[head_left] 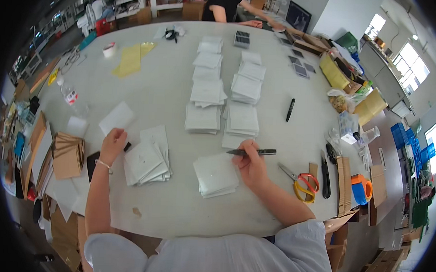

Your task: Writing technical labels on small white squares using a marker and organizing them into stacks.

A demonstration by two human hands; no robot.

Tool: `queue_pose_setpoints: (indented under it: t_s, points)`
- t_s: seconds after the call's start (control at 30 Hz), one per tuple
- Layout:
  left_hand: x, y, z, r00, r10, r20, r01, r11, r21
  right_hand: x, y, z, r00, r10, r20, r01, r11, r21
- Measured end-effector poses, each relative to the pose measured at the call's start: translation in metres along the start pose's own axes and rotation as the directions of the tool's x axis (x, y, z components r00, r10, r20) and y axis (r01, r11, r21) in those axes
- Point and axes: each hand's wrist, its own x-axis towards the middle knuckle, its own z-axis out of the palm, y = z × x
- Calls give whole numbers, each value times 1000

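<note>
Seated worker at a large pale table [147,91], seen from above, read left to right. At the far left edge, stacked brown cartons [67,154] lie flat, with loose white sheets beside them; a clear bottle [71,97] lies further back, and a tape roll [109,49] and yellow sheets [130,59] sit toward the far side. The left hand [112,145] rests at the left edge of a fanned stack [147,157] of pale square packets, fingers curled; whether it pinches anything cannot be told. A second, squarer pile [216,175] lies just before the right hand [250,162], which is clasped around a black pen [252,151] held level over the pile's far corner. Beyond the hands, two rows [225,85] of similar packets run away across the middle of the table, unobstructed; a second pen [290,109] lies alone to their right. Right of the working hand: scissors [301,182] with red and yellow handles, a black knife [325,177], upright cardboard pieces [343,185], and an orange-and-blue tape roll [360,187] at the table edge. Clear bags [347,124] and yellow envelopes [333,72] crowd the far right rim. Another person [228,5] sits at the far side.
</note>
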Motion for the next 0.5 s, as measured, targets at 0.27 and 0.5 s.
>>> queue_pose_setpoints:
  t_s: [0.27,0.5]
  points:
    - [-70,123,22,853,517,-76,-514,856,49,-2,-6,-5,948,-94,305,94,995,17]
    - [-114,174,58,669,718,189,-726,686,-37,1,-31,4,855,35,518,-220,928,300]
